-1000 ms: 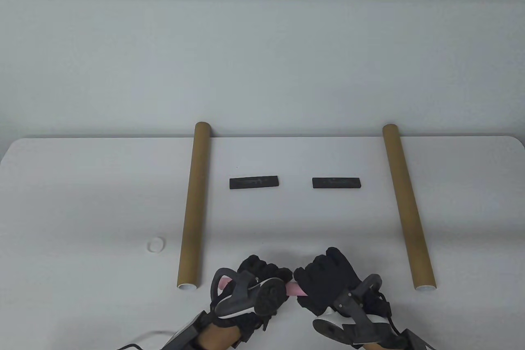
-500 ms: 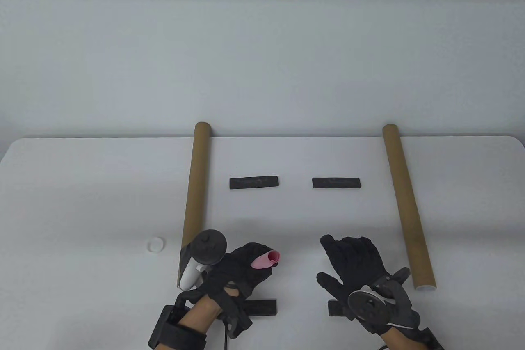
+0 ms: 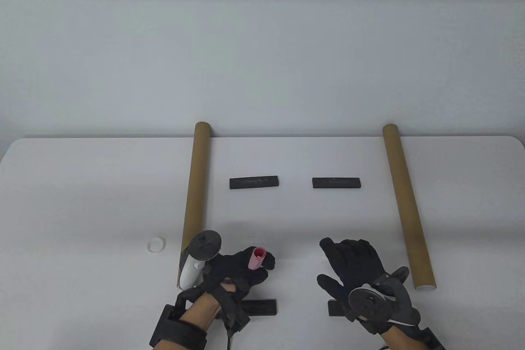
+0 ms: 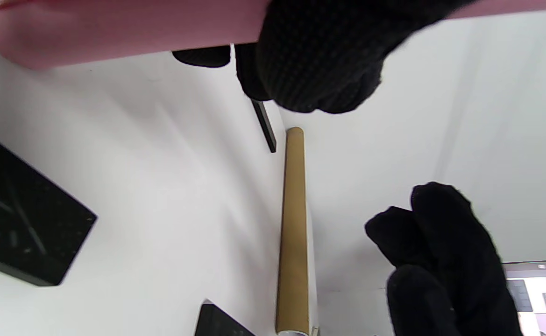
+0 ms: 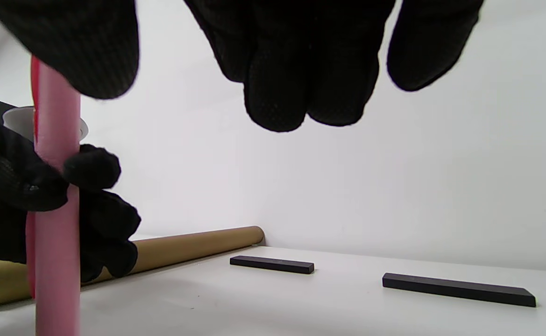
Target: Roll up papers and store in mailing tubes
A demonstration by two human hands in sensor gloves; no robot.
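My left hand [image 3: 240,270] grips a tightly rolled pink paper [image 3: 257,257] and holds it upright, its open end facing the table camera. The roll shows as a vertical pink column in the right wrist view [image 5: 55,224] and across the top of the left wrist view [image 4: 114,28]. My right hand [image 3: 350,266] is open and empty, fingers spread above the table, to the right of the roll. The left mailing tube [image 3: 195,198] lies just left of my left hand. The right mailing tube [image 3: 408,206] lies right of my right hand.
Two black bars [image 3: 254,182] [image 3: 336,183] lie mid-table between the tubes. Two more black bars [image 3: 258,307] [image 3: 337,308] lie near the front edge, partly under my hands. A white tube cap [image 3: 156,244] sits left of the left tube.
Both hands held the roll flat near the front edge a second ago. The right hand let go and moved right. The left hand has tipped the roll upright.
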